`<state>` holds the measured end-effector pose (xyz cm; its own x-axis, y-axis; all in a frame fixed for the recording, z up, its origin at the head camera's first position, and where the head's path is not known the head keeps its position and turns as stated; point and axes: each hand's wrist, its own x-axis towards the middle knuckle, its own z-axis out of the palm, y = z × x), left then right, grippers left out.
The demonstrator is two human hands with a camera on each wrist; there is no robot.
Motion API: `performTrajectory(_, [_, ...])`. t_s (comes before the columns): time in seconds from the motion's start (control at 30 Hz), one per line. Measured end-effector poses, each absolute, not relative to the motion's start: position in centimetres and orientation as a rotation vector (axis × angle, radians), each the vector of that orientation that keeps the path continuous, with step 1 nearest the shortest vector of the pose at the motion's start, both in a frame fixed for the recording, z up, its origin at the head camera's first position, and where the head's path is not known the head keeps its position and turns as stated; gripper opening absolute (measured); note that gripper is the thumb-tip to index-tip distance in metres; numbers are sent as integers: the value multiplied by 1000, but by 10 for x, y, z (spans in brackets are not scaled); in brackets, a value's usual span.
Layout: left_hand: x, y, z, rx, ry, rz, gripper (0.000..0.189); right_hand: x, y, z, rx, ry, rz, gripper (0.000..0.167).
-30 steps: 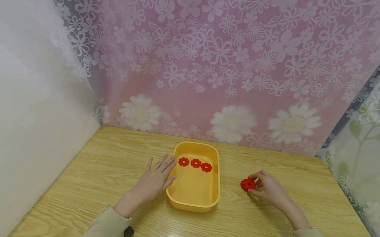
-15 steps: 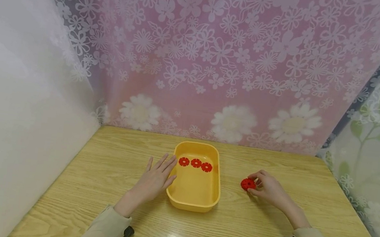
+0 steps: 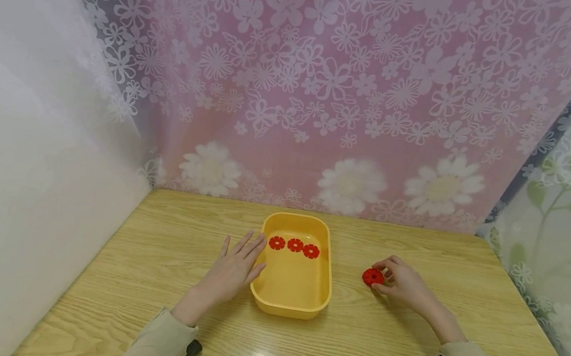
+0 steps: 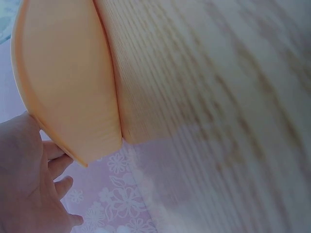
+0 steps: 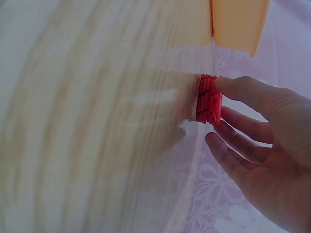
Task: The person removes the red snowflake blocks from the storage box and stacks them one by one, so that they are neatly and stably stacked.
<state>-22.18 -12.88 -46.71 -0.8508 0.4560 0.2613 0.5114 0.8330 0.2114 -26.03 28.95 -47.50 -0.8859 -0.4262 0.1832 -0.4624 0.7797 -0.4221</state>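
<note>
My right hand [image 3: 406, 285] pinches a short stack of red notched plastic discs [image 3: 372, 278] between thumb and fingertips. In the right wrist view the stack [image 5: 209, 99] stands on the table, several discs high, with the thumb on one side and the fingers on the other. My left hand [image 3: 228, 269] rests on the left rim of a yellow plastic bin [image 3: 287, 311], fingers straight and spread. The left wrist view shows that hand [image 4: 29, 179] against the rim, over the bin's outer wall [image 4: 68, 82]. Inside the bin, three red notched discs [image 3: 295, 245] lie flat in a row near the far end.
The wooden table [image 3: 184, 219] has the bin at its middle and the disc stack to the right. A pink floral curtain [image 3: 283, 112] hangs along the back edge. White cloth [image 3: 28, 140] closes off the left side, and floral cloth [image 3: 568, 224] the right.
</note>
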Motion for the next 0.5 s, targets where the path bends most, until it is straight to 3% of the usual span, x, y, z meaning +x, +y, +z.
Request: performTrajectory(0.5, [-223,-129,-472,-739,-2831,-421,59,-256,290,-472,737,-2840,740,31])
